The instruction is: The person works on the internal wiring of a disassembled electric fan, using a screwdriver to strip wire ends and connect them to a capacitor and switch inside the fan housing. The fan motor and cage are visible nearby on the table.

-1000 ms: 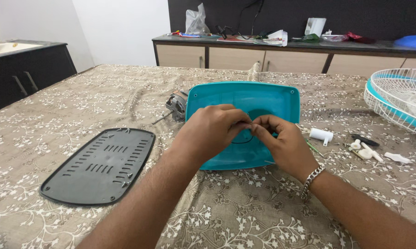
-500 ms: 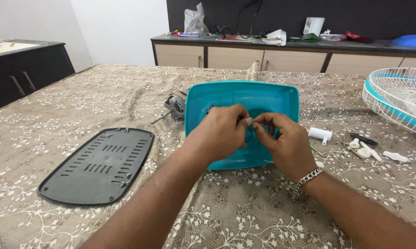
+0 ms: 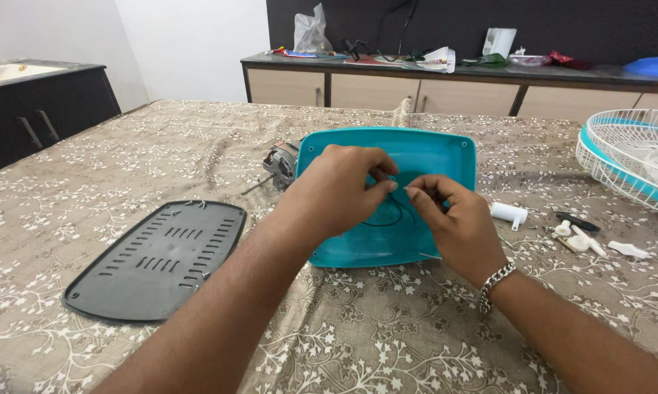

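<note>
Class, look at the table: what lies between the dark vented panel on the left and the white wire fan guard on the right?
In the head view, the teal plastic housing lies between the dark vented panel and the white wire fan guard, with both hands, left hand and right hand, over it.

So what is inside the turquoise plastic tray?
Inside the turquoise tray, thin dark wires loop across the floor. The left hand and right hand pinch something small over it; their fingers cover that part.
</note>
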